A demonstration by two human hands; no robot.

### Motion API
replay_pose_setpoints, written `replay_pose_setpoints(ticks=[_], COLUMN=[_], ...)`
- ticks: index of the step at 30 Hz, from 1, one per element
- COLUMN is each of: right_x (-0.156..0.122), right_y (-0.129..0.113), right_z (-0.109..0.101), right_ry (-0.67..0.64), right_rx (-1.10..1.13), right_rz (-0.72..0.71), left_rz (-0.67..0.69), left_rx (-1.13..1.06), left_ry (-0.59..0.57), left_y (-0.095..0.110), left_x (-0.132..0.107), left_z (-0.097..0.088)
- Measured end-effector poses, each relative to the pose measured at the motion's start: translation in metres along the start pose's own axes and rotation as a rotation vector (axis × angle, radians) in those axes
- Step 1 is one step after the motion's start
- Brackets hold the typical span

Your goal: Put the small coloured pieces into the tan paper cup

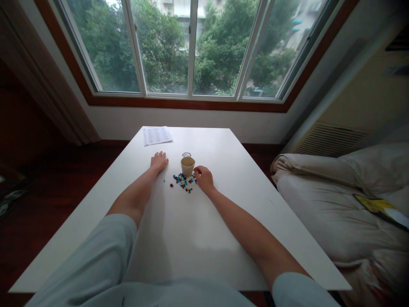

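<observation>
"Where were the small pieces (182,181)?"

"Most lay loosely piled on the worktop (191,238), at the near side of the cup (188,167). A dark bit and a blue bit sat apart to the left."

"And each grip?"

"The left hand (159,162) rested palm down, fingers apart, with nothing visible in it. The right hand (205,179) was just beside the cup, at the pile's right side, fingers curled in. I couldn't tell whether its grip was together or clamped on a piece."

"What would have served it well?"

"A light fingertip pinch, I judged, kept low, with the knuckles turned away from the cup. It looked light enough to tip."

"Any trouble with edges?"

"Little: cup and pile sat well in from them. The papers (157,135) lay by the far left corner, and a round thing (186,154), perhaps a lid, just behind the cup. The widest room ran toward the near edge."
</observation>
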State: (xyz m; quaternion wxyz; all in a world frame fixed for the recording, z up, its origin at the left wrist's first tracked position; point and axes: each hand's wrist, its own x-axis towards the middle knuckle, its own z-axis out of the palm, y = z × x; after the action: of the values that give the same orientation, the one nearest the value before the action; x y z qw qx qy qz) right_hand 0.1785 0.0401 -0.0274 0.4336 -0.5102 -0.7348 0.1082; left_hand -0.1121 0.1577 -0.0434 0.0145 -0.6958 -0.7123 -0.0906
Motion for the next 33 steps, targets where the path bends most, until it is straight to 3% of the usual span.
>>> replay_pose_setpoints(ticks=[11,25,29,33], right_x=[0.002,-0.002,0.0,-0.001], right_y=[0.005,0.006,0.009,0.007], right_z=[0.001,0.005,0.004,0.005], right_ry=[-0.023,-0.058,-0.066,-0.053], right_rx=[-0.029,-0.044,-0.05,-0.039], right_rz=[0.032,0.096,0.098,0.069], left_rz=[0.136,0.118,0.126,0.184], left_rx=[0.045,0.015,-0.003,-0.015], left_ry=[-0.031,-0.088,-0.106,-0.065], left_y=[-0.003,0.006,0.012,0.016], left_x=[-0.001,0.013,0.006,-0.018], left_z=[-0.008,-0.017,-0.023,-0.026])
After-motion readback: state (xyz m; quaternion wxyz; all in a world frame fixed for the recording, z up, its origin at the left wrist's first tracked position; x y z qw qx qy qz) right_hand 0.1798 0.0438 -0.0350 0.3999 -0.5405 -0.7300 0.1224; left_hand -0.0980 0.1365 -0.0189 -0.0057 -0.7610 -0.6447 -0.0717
